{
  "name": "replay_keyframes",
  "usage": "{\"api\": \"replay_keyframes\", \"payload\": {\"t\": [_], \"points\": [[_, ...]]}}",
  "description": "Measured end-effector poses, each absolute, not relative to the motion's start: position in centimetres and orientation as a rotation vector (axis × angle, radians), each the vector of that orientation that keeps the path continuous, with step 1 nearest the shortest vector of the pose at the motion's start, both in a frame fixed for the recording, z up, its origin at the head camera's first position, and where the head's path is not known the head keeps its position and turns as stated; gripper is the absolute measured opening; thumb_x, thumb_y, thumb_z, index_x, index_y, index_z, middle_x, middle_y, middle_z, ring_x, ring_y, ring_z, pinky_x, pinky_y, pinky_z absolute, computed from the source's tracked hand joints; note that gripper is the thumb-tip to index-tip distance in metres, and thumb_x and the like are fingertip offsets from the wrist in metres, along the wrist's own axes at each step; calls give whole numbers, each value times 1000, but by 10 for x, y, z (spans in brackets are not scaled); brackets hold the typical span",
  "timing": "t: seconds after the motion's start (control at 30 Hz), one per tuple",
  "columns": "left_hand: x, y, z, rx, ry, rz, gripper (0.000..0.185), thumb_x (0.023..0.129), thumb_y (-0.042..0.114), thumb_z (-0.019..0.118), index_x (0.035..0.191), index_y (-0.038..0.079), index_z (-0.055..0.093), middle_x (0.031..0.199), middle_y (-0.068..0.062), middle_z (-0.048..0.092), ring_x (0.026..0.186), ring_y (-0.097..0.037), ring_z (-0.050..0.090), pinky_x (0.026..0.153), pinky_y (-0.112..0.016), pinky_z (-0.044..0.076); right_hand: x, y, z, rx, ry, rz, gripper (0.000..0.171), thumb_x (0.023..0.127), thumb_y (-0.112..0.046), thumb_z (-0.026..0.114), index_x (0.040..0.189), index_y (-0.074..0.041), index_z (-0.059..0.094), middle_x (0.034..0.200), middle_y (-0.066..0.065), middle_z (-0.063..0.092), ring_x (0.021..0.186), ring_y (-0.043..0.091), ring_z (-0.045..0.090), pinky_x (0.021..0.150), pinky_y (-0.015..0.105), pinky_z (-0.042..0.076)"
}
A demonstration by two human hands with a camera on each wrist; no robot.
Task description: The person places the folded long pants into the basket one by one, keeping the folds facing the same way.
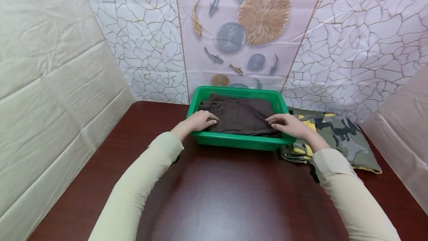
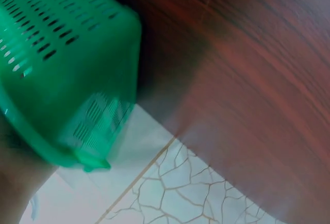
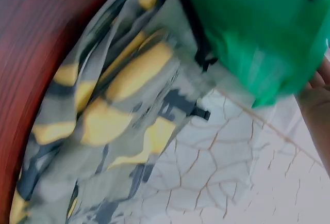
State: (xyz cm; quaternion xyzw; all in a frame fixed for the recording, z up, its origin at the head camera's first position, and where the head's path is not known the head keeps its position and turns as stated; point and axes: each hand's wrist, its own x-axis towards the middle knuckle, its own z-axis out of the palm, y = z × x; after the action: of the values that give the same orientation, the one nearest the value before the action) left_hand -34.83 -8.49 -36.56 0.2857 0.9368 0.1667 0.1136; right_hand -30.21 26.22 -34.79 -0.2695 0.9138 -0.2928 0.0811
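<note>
1. While the folded brown cloth lies inside the green basket, the left hand and right hand rest flat on it, fingers relaxed.
2. Just right of the basket lies a camouflage garment.
3. Under the basket is a dark wooden table; behind it hang patterned sheets.

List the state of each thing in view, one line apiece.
Basket: upright on the table, holding the brown cloth.
Brown cloth: folded, lying in the basket.
Camouflage cloth: crumpled on the table, right of the basket.
Left hand: fingers relaxed, resting on the brown cloth.
Right hand: fingers relaxed, resting on the brown cloth.
</note>
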Motion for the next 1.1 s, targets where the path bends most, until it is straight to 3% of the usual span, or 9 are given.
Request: {"api": "replay_keyframes", "payload": {"t": [0.1, 0.2, 0.33, 0.47, 0.53, 0.6, 0.7, 0.83, 1.1], "points": [[-344, -91, -363, 876, 2780, 524, 37, 101, 24, 45, 134, 11, 54, 130, -7, 60, 111, -25, 60, 96, -39, 47, -292, 274, -344, -760, 2795, -945, 31, 99, -5, 43, 127, 3, 54, 121, 27, 59, 95, 34, 59, 72, 41, 50], [-339, -96, -364, 896, 2864, 546, 38, 100, 15, 44, 138, 12, 50, 133, -9, 57, 106, -29, 60, 87, -38, 47, -282, 286, -343, -729, 2818, -1015, 33, 99, 1, 38, 127, 3, 54, 118, 26, 59, 77, 24, 52, 56, 32, 40], [-333, -101, -371, 861, 3018, 567, 44, 98, 8, 42, 142, 15, 45, 142, -12, 47, 128, -30, 46, 100, -41, 43, -271, 297, -346, -753, 2859, -1052, 33, 98, 1, 37, 126, 3, 55, 117, 26, 60, 69, 8, 47, 53, 27, 36], [-333, -102, -378, 823, 3077, 597, 43, 100, 18, 46, 143, 15, 43, 146, -14, 42, 138, -31, 34, 113, -48, 30, -264, 306, -352, -700, 2964, -1065, 31, 99, -1, 38, 122, 3, 59, 113, 26, 63, 59, -2, 42, 50, 25, 35], [-335, -101, -379, 808, 3072, 589, 43, 100, 23, 47, 142, 15, 44, 147, -14, 41, 138, -31, 35, 113, -49, 28, -261, 310, -355, -630, 3018, -1077, 30, 99, -2, 39, 119, 2, 60, 110, 26, 64, 53, 0, 38, 46, 26, 34], [-337, -100, -380, 792, 3063, 561, 43, 100, 26, 47, 141, 15, 45, 147, -14, 41, 137, -30, 35, 114, -50, 26, -261, 314, -359, -573, 3084, -1038, 29, 99, -3, 40, 118, 2, 61, 109, 26, 64, 58, 5, 47, 48, 26, 39], [-339, -100, -379, 778, 3056, 513, 42, 99, 26, 47, 140, 16, 47, 145, -13, 43, 136, -29, 38, 113, -49, 27, -261, 319, -364, -521, 3146, -929, 28, 98, -2, 41, 116, 4, 61, 108, 28, 64, 85, 23, 62, 65, 36, 51], [-339, -101, -381, 760, 3050, 512, 42, 100, 27, 46, 140, 17, 48, 143, -12, 47, 134, -28, 41, 112, -48, 28, -264, 326, -370, -475, 3146, -747, 28, 95, 2, 41, 115, 9, 60, 110, 32, 61, 99, 46, 58, 80, 56, 49], [-336, -104, -383, 740, 3056, 548, 42, 99, 27, 47, 140, 18, 48, 141, -10, 49, 132, -28, 43, 112, -47, 29, -273, 350, -391, -295, 3083, -322, 36, 93, -7, 48, 121, 15, 52, 118, 41, 47, 100, 53, 51, 78, 59, 45]]}}
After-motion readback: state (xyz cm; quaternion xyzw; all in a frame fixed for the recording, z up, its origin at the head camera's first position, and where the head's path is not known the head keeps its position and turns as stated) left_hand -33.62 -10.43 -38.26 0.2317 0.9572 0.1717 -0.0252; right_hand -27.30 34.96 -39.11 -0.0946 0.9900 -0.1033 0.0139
